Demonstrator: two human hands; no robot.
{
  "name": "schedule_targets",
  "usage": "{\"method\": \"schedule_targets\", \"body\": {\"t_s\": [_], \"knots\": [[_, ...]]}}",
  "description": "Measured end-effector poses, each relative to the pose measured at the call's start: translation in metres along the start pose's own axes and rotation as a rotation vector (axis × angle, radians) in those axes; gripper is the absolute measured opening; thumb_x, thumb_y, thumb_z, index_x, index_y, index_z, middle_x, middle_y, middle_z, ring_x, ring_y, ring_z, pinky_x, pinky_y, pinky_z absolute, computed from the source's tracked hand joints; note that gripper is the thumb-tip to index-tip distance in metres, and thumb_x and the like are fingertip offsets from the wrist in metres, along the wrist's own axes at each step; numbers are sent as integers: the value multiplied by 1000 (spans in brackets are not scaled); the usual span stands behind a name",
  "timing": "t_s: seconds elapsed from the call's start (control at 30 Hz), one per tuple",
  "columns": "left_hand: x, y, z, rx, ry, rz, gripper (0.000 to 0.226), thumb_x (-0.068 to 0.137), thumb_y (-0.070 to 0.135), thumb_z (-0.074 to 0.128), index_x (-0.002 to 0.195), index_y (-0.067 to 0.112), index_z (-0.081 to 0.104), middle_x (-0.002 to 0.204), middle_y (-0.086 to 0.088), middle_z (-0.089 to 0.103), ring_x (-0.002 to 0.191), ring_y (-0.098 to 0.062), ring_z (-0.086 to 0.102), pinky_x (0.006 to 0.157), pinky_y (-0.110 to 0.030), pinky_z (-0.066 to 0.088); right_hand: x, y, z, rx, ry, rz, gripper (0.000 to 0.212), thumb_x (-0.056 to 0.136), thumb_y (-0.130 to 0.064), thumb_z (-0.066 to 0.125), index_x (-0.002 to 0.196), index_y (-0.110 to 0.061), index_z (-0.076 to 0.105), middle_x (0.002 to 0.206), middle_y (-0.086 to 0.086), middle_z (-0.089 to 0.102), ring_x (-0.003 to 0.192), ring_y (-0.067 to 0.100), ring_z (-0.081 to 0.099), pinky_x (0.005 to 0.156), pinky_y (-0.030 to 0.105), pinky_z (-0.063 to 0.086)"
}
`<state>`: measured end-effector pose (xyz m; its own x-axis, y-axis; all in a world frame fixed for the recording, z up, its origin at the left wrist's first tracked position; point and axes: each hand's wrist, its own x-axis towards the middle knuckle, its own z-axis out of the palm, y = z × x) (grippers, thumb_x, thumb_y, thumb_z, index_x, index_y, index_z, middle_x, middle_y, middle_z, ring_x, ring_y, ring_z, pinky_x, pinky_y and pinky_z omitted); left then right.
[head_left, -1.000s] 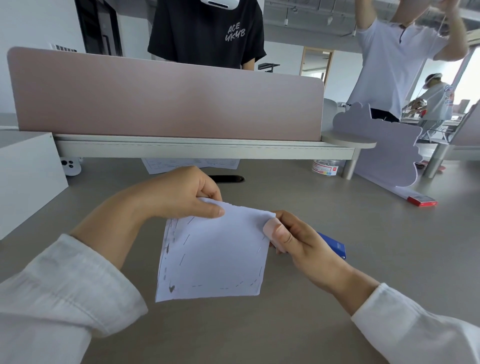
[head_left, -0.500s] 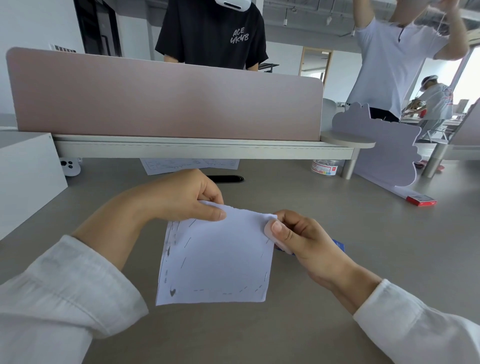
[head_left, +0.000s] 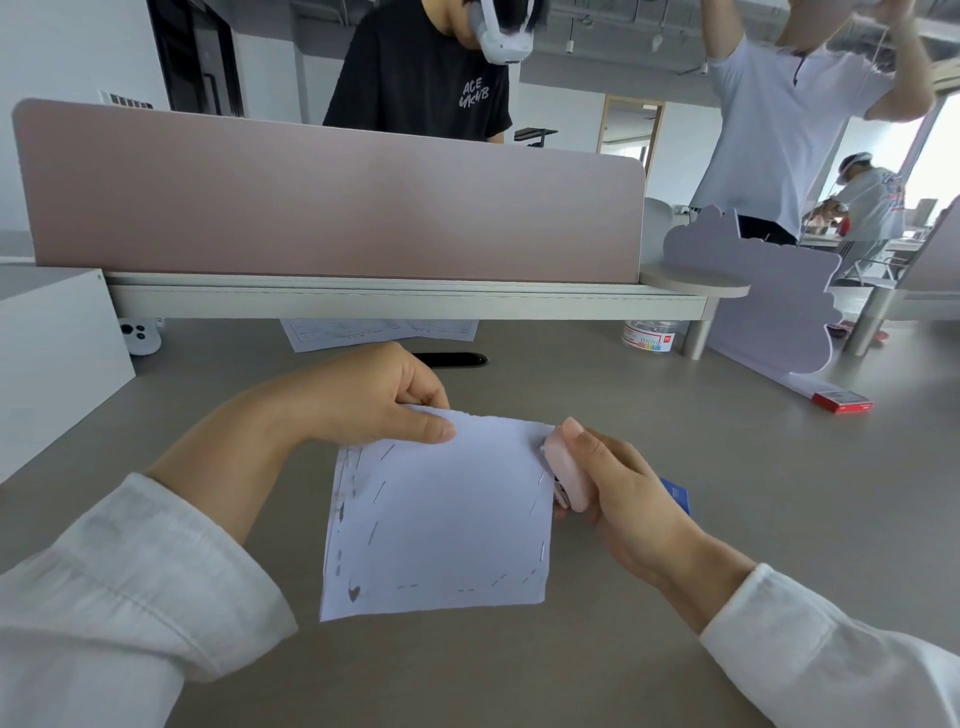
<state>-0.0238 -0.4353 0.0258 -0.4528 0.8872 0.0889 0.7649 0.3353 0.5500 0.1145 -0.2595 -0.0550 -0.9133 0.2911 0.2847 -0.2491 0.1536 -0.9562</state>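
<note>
From the head view, the paper (head_left: 441, 519) sits low over the counter (head_left: 675, 649), with staples (head_left: 378, 493) dotted along its edges. The left hand (head_left: 374, 400) pinches its top edge at 11 o'clock, thumb on top. At 2 o'clock the right hand (head_left: 623, 499) has its fingers wrapped round a pink stapler (head_left: 569, 475), set against the paper's right edge. A blue box (head_left: 678, 493) shows behind that hand.

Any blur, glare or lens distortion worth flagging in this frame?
Head view: the paper, left hand and right hand are sharp. Head view: the wide lens bows the partition and stretches the sleeves at the corners. Head view: the window at far right is blown out. Elsewhere the light is soft and the shadows faint.
</note>
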Motion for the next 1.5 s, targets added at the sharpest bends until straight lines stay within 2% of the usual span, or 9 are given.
{"method": "schedule_targets", "body": {"t_s": [0.17,0.47,0.63,0.7,0.8,1.03,1.17,1.33,1.5], "knots": [[0,-9,-6,-79,-6,-32,29,81,25,64,54,33,65,45,17,57,42,-2,43,47,-15,32,2,1,-3,188,16,67,54,83,-55,44,77,-3,60,63,4,59,58,16,52,54,22,44],[-3,-20,-12,-158,-21,-45,20,70,42,60,73,25,70,78,-8,73,69,-23,57,69,-38,40,4,6,-4,188,-7,126,57,80,-54,41,86,-1,60,67,6,61,62,19,52,60,25,44],[-5,-38,-26,-126,105,-110,26,78,45,54,81,21,64,97,-18,69,78,-22,56,77,-37,40,0,8,0,-381,-81,49,69,86,-64,28,65,-1,46,61,7,46,60,16,43,68,27,38],[-5,-46,-31,-100,167,-143,25,83,43,53,82,20,63,100,-17,68,80,-22,56,79,-37,40,-3,10,5,-464,-90,99,69,81,-70,27,81,-7,55,71,9,57,64,12,50,67,26,41],[-5,-53,-32,-60,165,-173,26,83,46,52,79,21,61,91,-21,65,74,-21,50,74,-36,37,-5,14,11,-357,-147,200,61,87,-55,26,99,-1,51,76,10,69,69,15,63,64,28,44],[0,-50,-27,-9,162,-186,23,89,35,49,78,18,61,80,-20,59,64,-19,43,67,-33,34,-1,6,4,313,-211,286,42,93,-23,24,73,-3,55,57,15,58,49,24,53,50,26,46],[0,-45,-23,18,150,-200,23,90,33,49,78,15,59,63,-2,43,53,-16,30,58,-27,27,-1,4,2,333,-326,213,33,72,-28,38,68,-4,60,59,11,59,52,18,55,52,22,47],[2,-45,-22,27,142,-195,23,89,34,50,76,18,58,69,-11,49,58,-18,36,62,-29,31,-1,8,-2,377,-390,138,44,56,-41,62,75,-2,62,63,7,63,55,17,59,54,22,49],[3,-47,-20,46,129,-205,23,90,34,50,79,15,59,75,-18,53,58,-17,39,62,-30,33,-2,7,-2,-19,-334,98,26,73,-28,42,70,-7,58,58,3,57,57,14,51,62,25,43]]}}
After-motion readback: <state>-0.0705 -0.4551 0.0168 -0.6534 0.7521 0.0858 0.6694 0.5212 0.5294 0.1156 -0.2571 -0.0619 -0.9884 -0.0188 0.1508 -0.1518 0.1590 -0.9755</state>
